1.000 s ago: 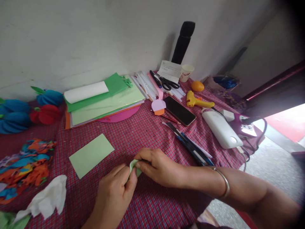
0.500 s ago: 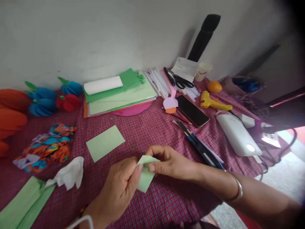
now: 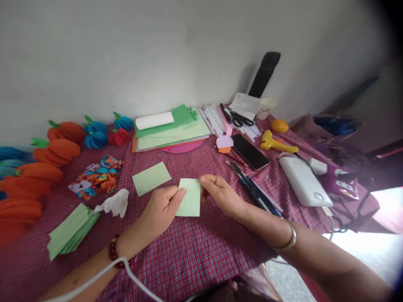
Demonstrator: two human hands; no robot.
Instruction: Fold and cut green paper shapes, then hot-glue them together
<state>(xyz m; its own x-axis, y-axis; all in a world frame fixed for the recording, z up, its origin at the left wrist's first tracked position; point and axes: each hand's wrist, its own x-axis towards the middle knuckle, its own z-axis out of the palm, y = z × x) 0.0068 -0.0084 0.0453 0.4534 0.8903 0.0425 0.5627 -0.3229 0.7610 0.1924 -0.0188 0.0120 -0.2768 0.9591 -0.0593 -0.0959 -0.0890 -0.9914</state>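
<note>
Left hand point(image 3: 164, 204) pinching a light-green paper point(image 3: 190, 201) by its left edge and right hand point(image 3: 222, 196) pinching its upper-right corner, the paper marking the dial's centre above a checked cloth point(image 3: 189, 256). A pale wall point(image 3: 126, 54) rises at 12 o'clock; a flat green sheet point(image 3: 151, 178) lies at 10, a white oblong device point(image 3: 304, 182) at 3. Cloth spreads toward 6, its near edge at 5, speckled floor point(image 3: 289, 274) beyond.

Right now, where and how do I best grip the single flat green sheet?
Pinch the green sheet by its short left edge, probably best from the left, a fingertip slid under: it lies flat, and the left hand is close to its right end.
</note>
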